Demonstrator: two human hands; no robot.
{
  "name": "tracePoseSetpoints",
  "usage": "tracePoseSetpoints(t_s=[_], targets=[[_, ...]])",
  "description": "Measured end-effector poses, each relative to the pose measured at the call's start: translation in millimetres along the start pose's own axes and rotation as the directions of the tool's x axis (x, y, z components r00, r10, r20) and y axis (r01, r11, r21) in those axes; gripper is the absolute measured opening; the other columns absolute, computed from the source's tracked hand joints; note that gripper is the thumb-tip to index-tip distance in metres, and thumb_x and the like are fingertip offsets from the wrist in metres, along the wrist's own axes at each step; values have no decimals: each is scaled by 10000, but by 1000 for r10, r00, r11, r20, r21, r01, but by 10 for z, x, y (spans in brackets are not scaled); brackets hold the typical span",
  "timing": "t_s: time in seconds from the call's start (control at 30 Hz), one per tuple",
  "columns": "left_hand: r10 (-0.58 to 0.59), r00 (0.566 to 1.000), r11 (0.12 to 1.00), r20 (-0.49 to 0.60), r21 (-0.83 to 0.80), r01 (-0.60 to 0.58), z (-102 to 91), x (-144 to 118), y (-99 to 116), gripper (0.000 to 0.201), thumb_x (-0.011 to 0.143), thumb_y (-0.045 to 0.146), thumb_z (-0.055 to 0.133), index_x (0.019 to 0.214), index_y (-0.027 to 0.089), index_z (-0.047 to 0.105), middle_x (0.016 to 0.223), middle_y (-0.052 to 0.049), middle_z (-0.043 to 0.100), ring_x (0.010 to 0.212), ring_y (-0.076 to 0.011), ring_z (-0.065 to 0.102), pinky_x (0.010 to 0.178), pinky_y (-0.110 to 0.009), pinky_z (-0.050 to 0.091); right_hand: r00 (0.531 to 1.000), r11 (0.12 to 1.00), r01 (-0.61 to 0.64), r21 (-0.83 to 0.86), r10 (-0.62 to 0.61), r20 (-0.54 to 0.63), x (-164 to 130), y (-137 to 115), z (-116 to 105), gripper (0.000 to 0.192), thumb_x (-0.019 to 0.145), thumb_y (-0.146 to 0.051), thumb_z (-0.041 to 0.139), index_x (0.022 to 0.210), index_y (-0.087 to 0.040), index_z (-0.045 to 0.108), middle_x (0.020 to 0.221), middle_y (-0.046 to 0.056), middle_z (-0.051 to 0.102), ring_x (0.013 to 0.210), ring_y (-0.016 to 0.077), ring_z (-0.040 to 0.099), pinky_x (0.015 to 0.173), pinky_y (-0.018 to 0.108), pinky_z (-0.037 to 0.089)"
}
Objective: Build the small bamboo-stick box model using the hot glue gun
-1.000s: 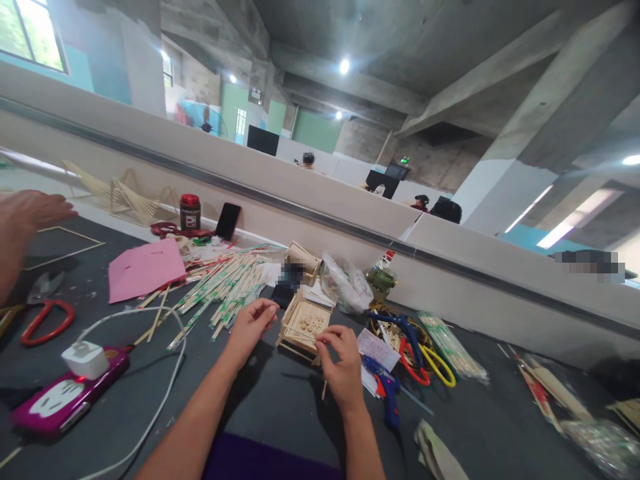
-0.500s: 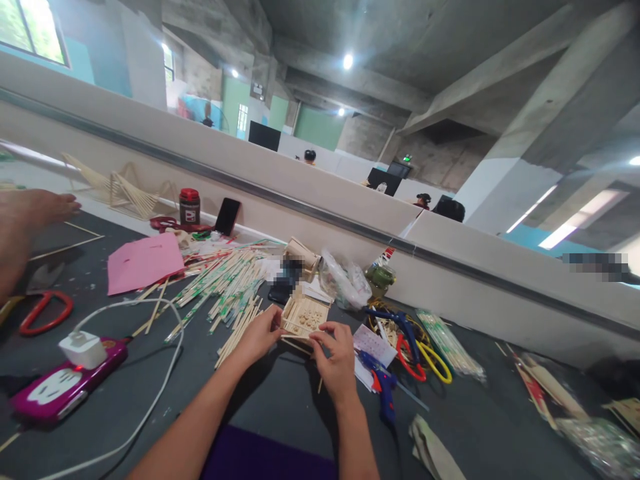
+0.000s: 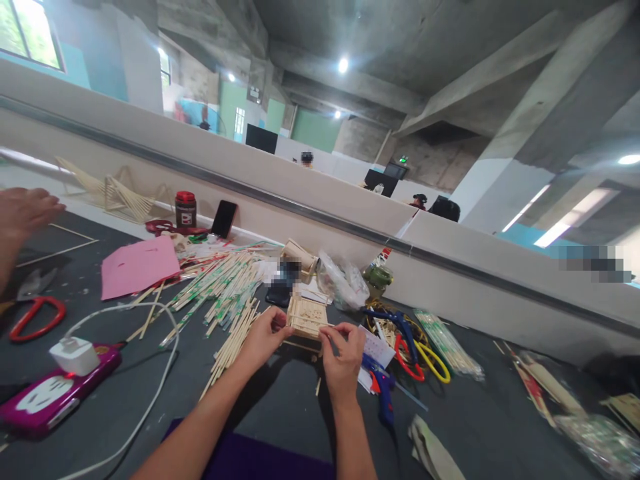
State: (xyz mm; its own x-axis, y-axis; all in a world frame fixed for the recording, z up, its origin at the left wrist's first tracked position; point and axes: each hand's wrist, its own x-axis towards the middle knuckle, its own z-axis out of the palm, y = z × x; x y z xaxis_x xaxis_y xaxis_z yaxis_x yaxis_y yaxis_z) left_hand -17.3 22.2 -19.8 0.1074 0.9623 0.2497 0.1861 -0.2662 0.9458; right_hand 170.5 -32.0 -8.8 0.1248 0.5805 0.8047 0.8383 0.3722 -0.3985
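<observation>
A small box-like model made of wooden sticks [image 3: 309, 313] sits on the dark table in front of me. My left hand [image 3: 266, 335] is closed at its near left corner, thumb and fingertips pinched together. At the near right corner, my right hand [image 3: 343, 357] pinches the model's edge between thumb and forefinger. A thin stick runs along the front edge between both hands; whether it is fixed to the model I cannot tell. Small wooden bits lie on the model's top. Loose bare sticks [image 3: 233, 347] lie left of my left hand.
A blue glue gun [image 3: 384, 397] and scissors with yellow handles [image 3: 434, 362] lie right of my right hand. Wrapped chopsticks [image 3: 220, 280] spread at the back left. A white cable [image 3: 173, 347] loops from a purple power strip [image 3: 60, 393]. Another person's hand [image 3: 27, 213] is at far left.
My fingers have shifted slightly along the model's front edge, and the model has turned a little. The other person's hand has moved left. The view has shifted slightly.
</observation>
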Motion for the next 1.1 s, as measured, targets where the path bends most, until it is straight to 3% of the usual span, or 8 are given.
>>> tracePoseSetpoints(t_s=[0.27, 0.57, 0.7, 0.8, 0.87, 0.97, 1.03, 1.1], targets=[[12, 1000, 1000, 18, -2, -12, 16, -28, 45, 186, 696, 311, 667, 763, 197, 535, 690, 29, 570, 645, -144, 545, 624, -260, 431, 999, 998, -52, 18, 51, 15, -37, 12, 55, 140, 864, -223, 624, 858, -264, 757, 1232, 101, 485, 1097, 288, 435, 899, 471, 403], [-29, 999, 986, 31, 167, 23, -10, -71, -3, 206, 709, 291, 663, 838, 210, 523, 775, 21, 617, 664, -153, 602, 626, -265, 444, 991, 993, -62, 97, 50, 126, -54, 56, 59, 149, 848, -172, 618, 856, -248, 747, 1228, 94, 509, 1119, 269, 448, 923, 463, 413], [-64, 996, 964, 64, 261, 45, -15, -99, 55, 305, 719, 215, 644, 971, 211, 472, 890, 7, 613, 658, -141, 633, 630, -263, 450, 974, 993, -14, 117, -13, 227, -34, 92, 14, 148, 811, -143, 649, 837, -253, 744, 1190, 77, 538, 1116, 257, 456, 938, 448, 417], [-112, 990, 957, 83, 279, 84, -16, -100, 95, 540, 723, 187, 645, 1205, 186, 401, 1009, -41, 590, 675, -149, 648, 663, -295, 489, 959, 994, 7, 113, -39, 282, -7, 125, -43, 150, 794, -131, 661, 836, -250, 741, 1193, 77, 551, 1091, 255, 471, 926, 446, 429], [-38, 997, 956, 71, 293, 15, -30, -99, 126, 780, 701, 184, 677, 1371, 189, 277, 1146, -93, 536, 792, -182, 654, 755, -350, 517, 950, 993, 5, 118, -41, 308, 11, 139, -82, 158, 797, -128, 652, 845, -251, 739, 1185, 78, 564, 1086, 257, 479, 912, 445, 442], [237, 970, 892, 50, 385, -238, -76, -95, 192, 961, 669, 179, 717, 1467, 241, 186, 1342, -140, 389, 1200, -295, 496, 986, -475, 433, 949, 990, -8, 144, -37, 313, 30, 143, -117, 167, 804, -131, 642, 856, -256, 739, 1166, 75, 585, 1084, 258, 493, 895, 443, 460], [348, 931, 811, 108, 464, -357, -107, -88, 231, 795, 698, 167, 707, 1404, 249, 351, 1415, -139, 320, 1345, -332, 323, 1078, -525, 328, 953, 985, -27, 168, -26, 303, 36, 135, -117, 163, 802, -132, 649, 849, -257, 741, 1157, 72, 592, 1078, 252, 500, 887, 434, 467], [393, 900, 745, 187, 509, -431, -126, -75, 252, 497, 721, 181, 706, 1192, 234, 558, 1437, -127, 310, 1358, -346, 283, 1092, -545, 295, 956, 980, -48, 194, -11, 292, 35, 124, -102, 164, 799, -127, 657, 841, -260, 743, 1157, 67, 593, 1079, 246, 502, 894, 429, 468]])
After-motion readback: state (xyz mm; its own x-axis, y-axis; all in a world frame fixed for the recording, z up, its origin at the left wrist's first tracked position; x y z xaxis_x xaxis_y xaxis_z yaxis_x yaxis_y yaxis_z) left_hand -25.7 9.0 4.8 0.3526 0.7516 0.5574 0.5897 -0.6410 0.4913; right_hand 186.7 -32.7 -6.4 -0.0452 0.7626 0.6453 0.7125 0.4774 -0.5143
